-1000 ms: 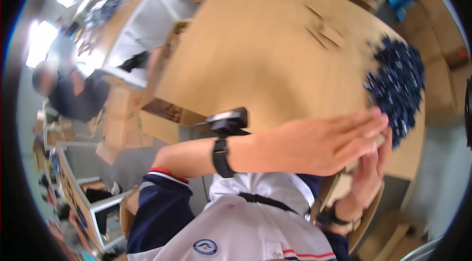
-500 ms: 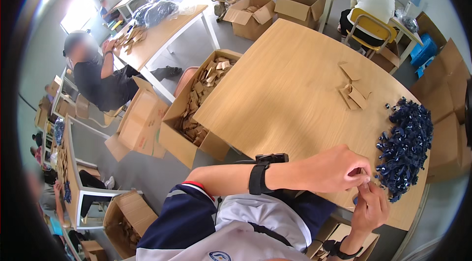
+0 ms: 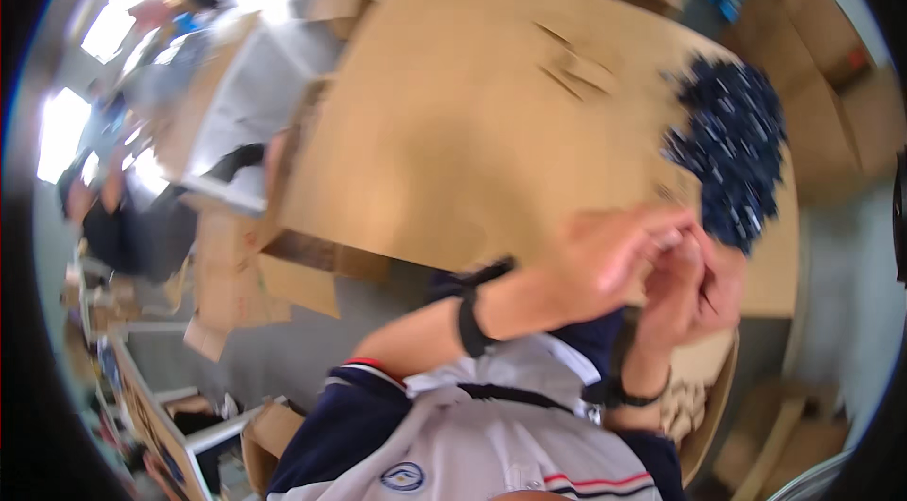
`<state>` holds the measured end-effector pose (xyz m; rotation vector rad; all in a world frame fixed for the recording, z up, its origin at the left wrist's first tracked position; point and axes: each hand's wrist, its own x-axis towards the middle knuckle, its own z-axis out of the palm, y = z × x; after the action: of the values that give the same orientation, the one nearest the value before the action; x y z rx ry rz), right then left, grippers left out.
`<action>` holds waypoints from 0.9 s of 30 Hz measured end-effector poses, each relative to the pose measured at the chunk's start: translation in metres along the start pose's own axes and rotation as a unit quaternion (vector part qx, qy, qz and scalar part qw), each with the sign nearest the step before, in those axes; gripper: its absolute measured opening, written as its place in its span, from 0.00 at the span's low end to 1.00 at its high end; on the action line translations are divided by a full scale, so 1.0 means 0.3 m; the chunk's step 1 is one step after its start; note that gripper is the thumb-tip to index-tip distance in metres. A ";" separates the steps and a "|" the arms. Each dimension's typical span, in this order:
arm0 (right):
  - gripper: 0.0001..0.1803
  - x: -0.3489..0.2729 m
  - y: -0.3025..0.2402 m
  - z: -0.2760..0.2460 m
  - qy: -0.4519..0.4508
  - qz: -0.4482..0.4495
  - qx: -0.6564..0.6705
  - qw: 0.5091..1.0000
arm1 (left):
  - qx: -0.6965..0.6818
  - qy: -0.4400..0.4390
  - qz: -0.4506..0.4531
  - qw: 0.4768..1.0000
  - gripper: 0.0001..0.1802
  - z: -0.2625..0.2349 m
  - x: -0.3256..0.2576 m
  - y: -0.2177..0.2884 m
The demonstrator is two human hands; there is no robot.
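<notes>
The blue pile [image 3: 732,147] is sitting on the right side of the counter [image 3: 453,104], just past the hands, loads of small dark bits heaped together. Left hand [image 3: 605,260] and right hand [image 3: 694,293] are touching at the fingers by the counter's near edge, fingers bent on both. It's all pretty smeary there, so honestly can't tell if either one is gripping anything. Both wrists are wearing black straps [image 3: 470,322]. Farther back, a few cardboard bits [image 3: 590,73] are lying on the counter, well apart from the pile. Down below the right hand, an open box [image 3: 723,397] is holding tan pieces [image 3: 682,407]. More boxes [image 3: 227,265] are standing off left, near a blurry person [image 3: 132,237] in dark clothes.
</notes>
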<state>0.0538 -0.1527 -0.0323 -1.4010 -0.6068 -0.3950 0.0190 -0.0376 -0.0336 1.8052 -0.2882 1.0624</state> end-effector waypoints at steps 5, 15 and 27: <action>0.18 0.091 0.001 -0.107 -0.228 -0.053 -0.113 0.966 | -0.009 -0.060 -0.223 0.973 0.11 -0.096 0.006 0.079; 0.18 0.035 0.090 -0.224 -0.347 0.026 -0.099 0.932 | -0.232 -0.251 -0.502 0.794 0.13 -0.082 0.002 0.102; 0.41 0.053 0.120 -0.202 -0.662 0.330 0.247 0.626 | -0.244 -0.541 -0.253 0.764 0.05 -0.044 0.085 -0.026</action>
<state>0.0975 -0.2057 -0.0546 -1.0458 -1.1575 1.4822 0.0317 -0.0163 -0.0173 1.6555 -0.6369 -0.5131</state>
